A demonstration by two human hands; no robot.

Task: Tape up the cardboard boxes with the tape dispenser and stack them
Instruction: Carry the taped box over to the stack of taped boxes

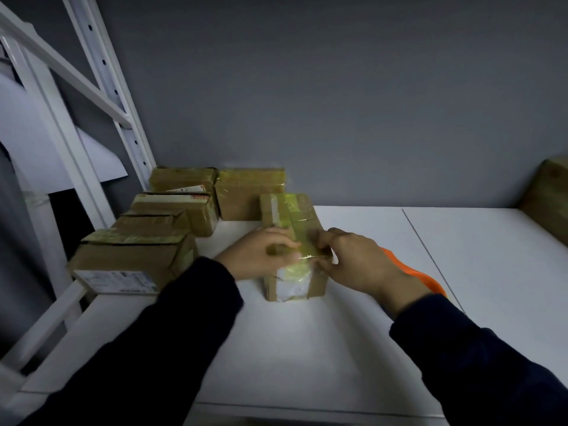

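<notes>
A long narrow cardboard box [292, 222] lies on the white table [307, 348], with yellowish clear tape over its top and near end. My left hand [261, 253] rests on the box's near top from the left, fingers laid over the tape. My right hand [356, 262] touches the box's right side and top edge with its fingers bent against the tape. An orange tape dispenser [421, 275] lies on the table just behind my right wrist, mostly hidden by that hand.
Several taped cardboard boxes stand at the table's left and back: a near one [129, 262], a labelled one [181, 210] and one by the wall [249, 192]. A white metal shelf frame [92, 124] rises on the left. Another brown box [547, 195] sits at far right.
</notes>
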